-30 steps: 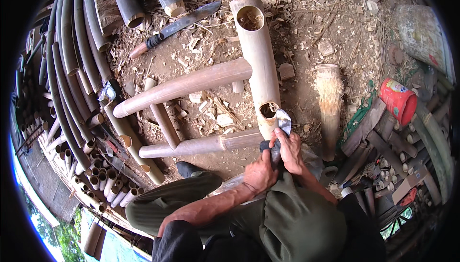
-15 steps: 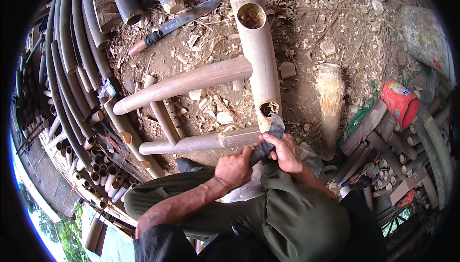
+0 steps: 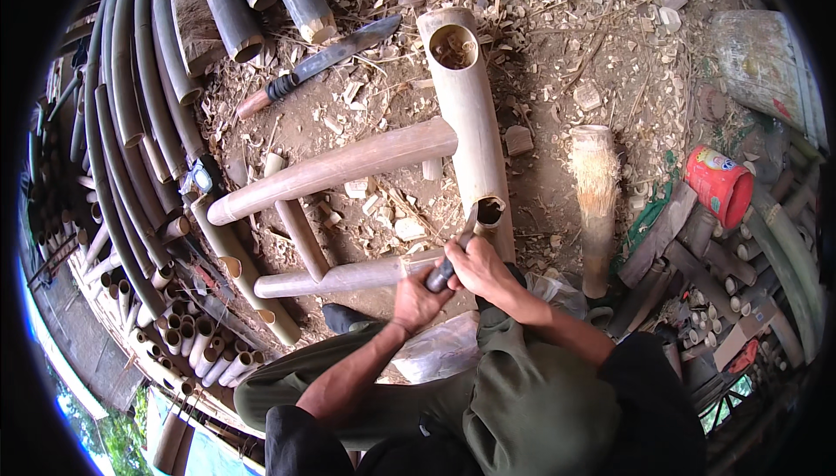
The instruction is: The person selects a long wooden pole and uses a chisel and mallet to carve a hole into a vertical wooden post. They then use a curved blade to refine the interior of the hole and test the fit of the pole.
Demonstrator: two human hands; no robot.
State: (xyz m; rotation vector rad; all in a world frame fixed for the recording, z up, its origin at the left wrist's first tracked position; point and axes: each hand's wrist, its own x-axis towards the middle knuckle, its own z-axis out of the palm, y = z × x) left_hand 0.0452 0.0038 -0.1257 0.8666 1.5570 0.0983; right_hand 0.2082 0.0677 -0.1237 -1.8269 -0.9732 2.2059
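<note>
Two hands on a knife at a bamboo tube

The left hand (image 3: 420, 298) and right hand (image 3: 480, 265) close around the dark-handled knife (image 3: 451, 258), its blade touching the near open end of the thick pale bamboo tube (image 3: 475, 128) lying on chip-strewn dirt ground (image 3: 566, 49); a red plastic can (image 3: 719, 185) lies well apart.

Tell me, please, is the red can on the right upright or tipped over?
Tipped: the red can lies on its side among bamboo offcuts, its open mouth facing lower right.
</note>
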